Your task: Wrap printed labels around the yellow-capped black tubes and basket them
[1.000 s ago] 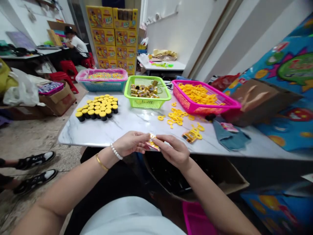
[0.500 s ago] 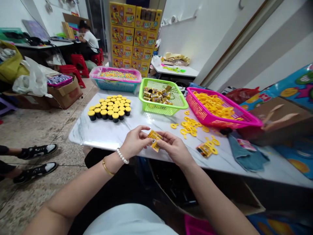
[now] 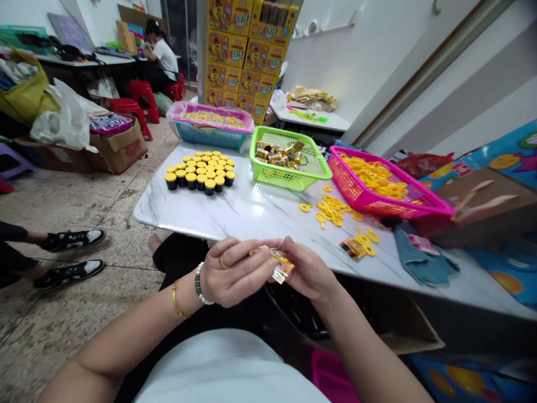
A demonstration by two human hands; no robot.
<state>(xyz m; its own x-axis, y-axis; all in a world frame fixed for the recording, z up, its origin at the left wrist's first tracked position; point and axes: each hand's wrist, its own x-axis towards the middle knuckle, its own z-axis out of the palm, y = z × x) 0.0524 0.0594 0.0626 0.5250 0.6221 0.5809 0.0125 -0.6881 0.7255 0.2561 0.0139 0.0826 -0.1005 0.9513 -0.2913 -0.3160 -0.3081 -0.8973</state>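
Currently, the left hand [image 3: 235, 274] and the right hand [image 3: 308, 268] are both closed on a small glossy foil packet [image 3: 279, 264], printed in yellow and orange, pinching it between the fingers just above the front edge of the table. The left wrist carries a green-and-white beaded bracelet [image 3: 198, 284] and a thin gold bangle [image 3: 176, 300].

Beyond the hands lies a white marble-patterned table top [image 3: 247, 215]. On it, black cylindrical containers with yellow caps [image 3: 200, 170] stand upright in a tight cluster. To their right sits a rectangular green plastic mesh basket [image 3: 257, 165], holding short metallic gold cylinders with dark ends [image 3: 274, 157]. A rectangular magenta plastic mesh basket [image 3: 350, 193] holds a heap of yellow plastic rings [image 3: 375, 178]. More yellow rings [image 3: 331, 207] lie loose on the marble just in front of it, near a second foil packet [image 3: 353, 247] that rests among them. Further right, a folded blue denim cloth [image 3: 423, 264] lies at the table's edge, under a small pink printed card [image 3: 423, 244].
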